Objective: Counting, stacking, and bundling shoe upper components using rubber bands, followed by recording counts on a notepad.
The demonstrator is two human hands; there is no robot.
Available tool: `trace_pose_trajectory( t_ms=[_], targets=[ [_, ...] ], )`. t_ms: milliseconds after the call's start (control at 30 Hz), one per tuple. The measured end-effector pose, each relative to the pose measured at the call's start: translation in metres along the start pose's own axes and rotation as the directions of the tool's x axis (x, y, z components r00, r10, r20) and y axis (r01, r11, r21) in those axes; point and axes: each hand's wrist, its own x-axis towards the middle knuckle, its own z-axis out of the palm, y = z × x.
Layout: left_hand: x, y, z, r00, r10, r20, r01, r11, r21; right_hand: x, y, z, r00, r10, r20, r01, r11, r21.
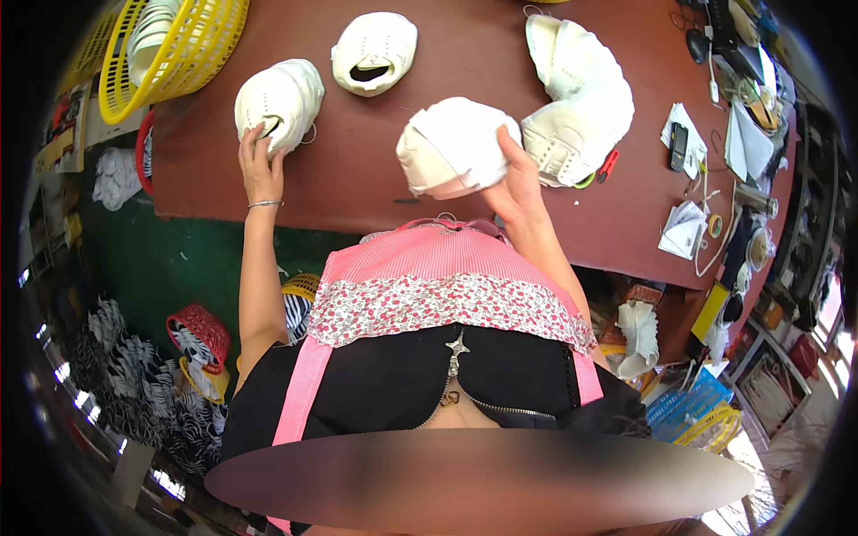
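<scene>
My left hand has its fingers closed on the near edge of a white shoe upper, by the dark opening. A second white shoe upper is in my right hand, the thumb along its right side and the other fingers partly hidden beneath. Farther back on the table lies another white upper, its opening facing me. To the right of my right hand a curved row of nested white uppers rests on the table.
The reddish-brown table holds red-handled snips beside the nested row. Right of them are a dark phone, papers and cords. A yellow basket of white pieces stands far left. Piled striped material lies below on the left.
</scene>
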Motion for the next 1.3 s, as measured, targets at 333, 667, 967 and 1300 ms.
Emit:
trace_pose_trajectory(
  t_ms=[333,667,967,1300],
  targets=[
    [0.053,0.172,-0.038,0.955,0.256,0.146,-0.122,0.794,-0.596,-0.012,0.024,0.013,0.996,-0.021,0.088,0.037,0.983,-0.18],
    [0.034,0.234,-0.011,0.91,-0.303,0.282,0.374,0.311,-0.873,-0.027,0.023,0.012,0.994,-0.106,0.024,0.109,0.977,-0.182],
    [0.048,0.232,-0.007,0.895,-0.296,0.335,0.41,0.244,-0.879,-0.035,0.033,0.021,0.959,-0.282,0.032,0.278,0.909,-0.309],
    [0.044,0.232,-0.004,0.844,-0.297,0.445,0.508,0.183,-0.842,-0.045,0.046,0.011,0.854,-0.5,0.141,0.473,0.635,-0.611]
  ],
)
